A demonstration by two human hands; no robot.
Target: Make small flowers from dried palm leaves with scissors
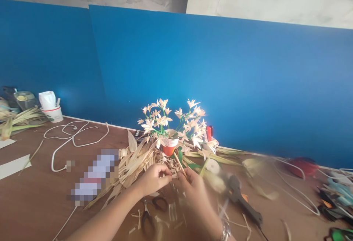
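Note:
My left hand is closed in a pinch on a small pale strip of dried leaf, just in front of a heap of dried leaves. Close beside it, my right hand is curled round a thin wooden stick that slants up toward the left. The two hands nearly touch. Behind them stands an orange paper cup filled with cream handmade flowers on green stems.
Black-handled scissors lie under my wrists among leaf scraps. A black glue gun lies to the right. A white cable loops at the left, near a white cup. Tools clutter the far right edge. A blue board backs the table.

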